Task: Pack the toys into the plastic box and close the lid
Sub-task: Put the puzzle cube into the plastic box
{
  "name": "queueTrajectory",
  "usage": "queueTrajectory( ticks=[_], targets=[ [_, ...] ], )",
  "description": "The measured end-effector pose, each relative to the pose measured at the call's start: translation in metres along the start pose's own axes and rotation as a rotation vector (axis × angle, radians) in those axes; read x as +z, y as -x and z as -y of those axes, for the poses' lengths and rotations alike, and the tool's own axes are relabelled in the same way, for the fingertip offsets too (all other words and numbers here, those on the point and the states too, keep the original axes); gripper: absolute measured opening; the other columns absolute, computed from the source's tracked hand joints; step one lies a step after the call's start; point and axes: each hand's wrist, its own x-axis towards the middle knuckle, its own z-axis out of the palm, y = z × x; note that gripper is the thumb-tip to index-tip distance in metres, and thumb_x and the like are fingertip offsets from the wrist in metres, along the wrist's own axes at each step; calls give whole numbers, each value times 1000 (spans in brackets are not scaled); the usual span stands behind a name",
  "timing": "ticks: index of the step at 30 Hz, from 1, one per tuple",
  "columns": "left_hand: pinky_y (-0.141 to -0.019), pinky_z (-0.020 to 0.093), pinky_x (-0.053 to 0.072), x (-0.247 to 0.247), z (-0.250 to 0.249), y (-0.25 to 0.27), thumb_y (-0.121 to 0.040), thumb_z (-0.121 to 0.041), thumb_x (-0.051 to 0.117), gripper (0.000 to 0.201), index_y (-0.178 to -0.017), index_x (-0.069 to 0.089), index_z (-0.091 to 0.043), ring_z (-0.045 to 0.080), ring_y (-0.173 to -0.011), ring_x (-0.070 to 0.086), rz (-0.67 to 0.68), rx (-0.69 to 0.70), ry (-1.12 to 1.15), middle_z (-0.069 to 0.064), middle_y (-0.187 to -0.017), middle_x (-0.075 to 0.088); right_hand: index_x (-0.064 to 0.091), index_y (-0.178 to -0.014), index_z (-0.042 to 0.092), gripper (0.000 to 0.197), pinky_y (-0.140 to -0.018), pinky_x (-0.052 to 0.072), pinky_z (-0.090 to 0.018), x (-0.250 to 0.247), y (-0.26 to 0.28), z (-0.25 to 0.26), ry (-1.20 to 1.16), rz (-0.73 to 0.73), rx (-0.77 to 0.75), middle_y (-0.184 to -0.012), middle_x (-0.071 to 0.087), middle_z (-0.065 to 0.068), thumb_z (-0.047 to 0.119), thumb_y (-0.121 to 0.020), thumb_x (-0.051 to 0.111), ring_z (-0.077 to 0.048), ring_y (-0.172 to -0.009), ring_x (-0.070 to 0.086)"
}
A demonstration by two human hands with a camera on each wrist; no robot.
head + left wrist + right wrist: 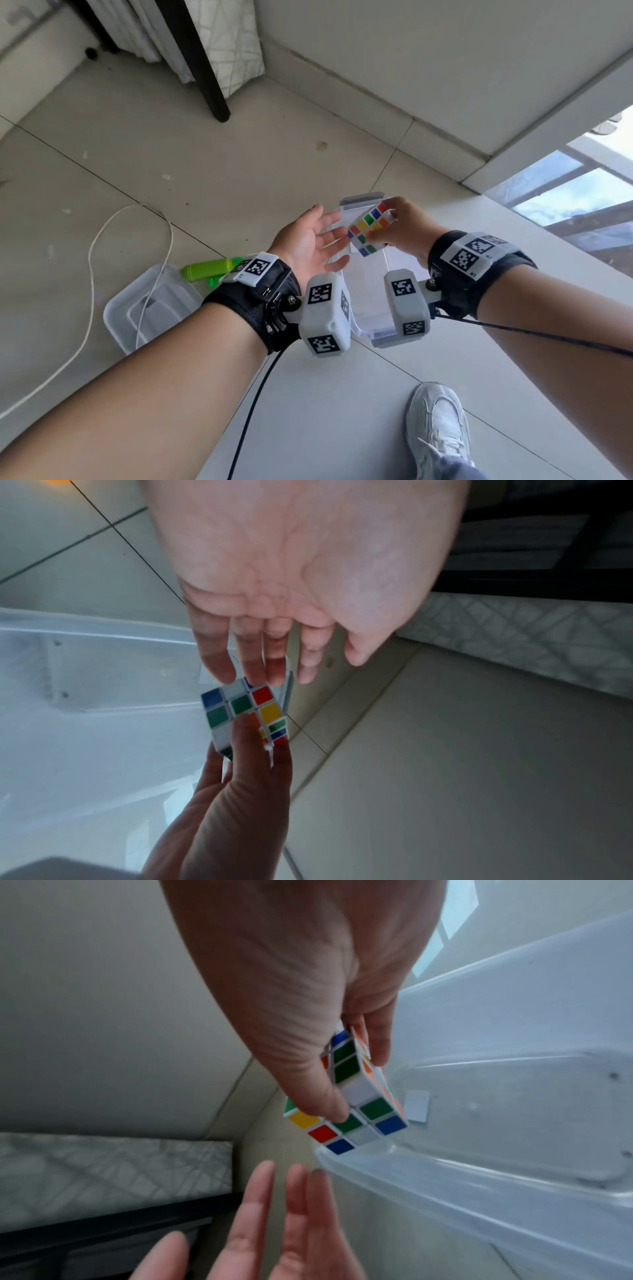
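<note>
Pale floor tiles (212, 164) carry a clear plastic box (368, 291), open. Right hand (406, 228) pinches a puzzle cube (369, 229) between thumb and fingers, tilted, above the box's 12 o'clock end. Left hand (310, 236) is palm up, fingers spread, just at the cube's 9 o'clock, fingertips near it. Lid (147, 308) and green toy (209, 270) lie at 8 o'clock.

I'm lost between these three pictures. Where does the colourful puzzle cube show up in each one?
Head: puzzle cube right of centre, pinched by the right hand.
Left wrist: centre, below the open left hand.
Right wrist: centre, under the fingers.
Shared landmark: the clear plastic box, beside or beneath the cube throughout.
</note>
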Motion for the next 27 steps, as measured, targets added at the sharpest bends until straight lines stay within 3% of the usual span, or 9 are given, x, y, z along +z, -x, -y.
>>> queueTrajectory(
  ticks=[8, 11, 14, 18, 21, 27],
  targets=[
    [-68, 33, 42, -14, 26, -38, -92, -36, 55, 21, -93, 62, -17, 20, -87, 55, -239, -62, -45, 1, -86, 57, 44, -128, 16, 67, -81, 56, -38, 36, -38, -42, 77, 35, 30, -117, 58, -12, 3, -69, 73, -28, -100, 59],
    [-65, 33, 47, -18, 30, -47, -93, -32, 55, 16, -97, 62, -18, 19, -83, 57, -224, -94, -53, 1, -88, 59, 42, -131, 20, 70, -75, 55, -36, 47, -53, -53, 192, 18, 20, -118, 45, -11, 1, -69, 69, -30, -98, 54],
    [-54, 29, 53, -20, 34, -51, -94, -32, 53, 16, -98, 64, -21, 18, -74, 60, -133, -141, -63, 0, -88, 63, 43, -131, 26, 69, -85, 54, -42, 53, -62, -61, 303, -1, -45, -125, 41, -12, -4, -72, 62, -34, -109, 49],
    [-68, 33, 43, -24, 43, -58, -93, -34, 53, 17, -100, 67, -27, 15, -78, 58, -149, -138, -118, -1, -87, 62, 42, -134, 32, 71, -88, 49, -37, 67, -67, -62, 476, 5, -175, -131, 40, -8, -9, -77, 47, -31, -111, 46],
    [-65, 29, 43, -31, 47, -59, -93, -34, 54, 22, -109, 66, -26, 14, -78, 59, -138, -129, -117, -1, -88, 62, 39, -137, 31, 75, -93, 49, -41, 78, -66, -62, 514, 8, -214, -141, 34, -8, -11, -75, 42, -33, -116, 46],
    [-67, 28, 44, -65, 60, -56, -93, -32, 55, 19, -104, 66, -21, 13, -82, 65, -215, -114, -27, -1, -90, 67, 41, -137, 24, 72, -98, 46, -38, 67, -55, -63, 410, -47, -231, -145, 34, -9, -12, -75, 47, -32, -122, 45]
  ],
)
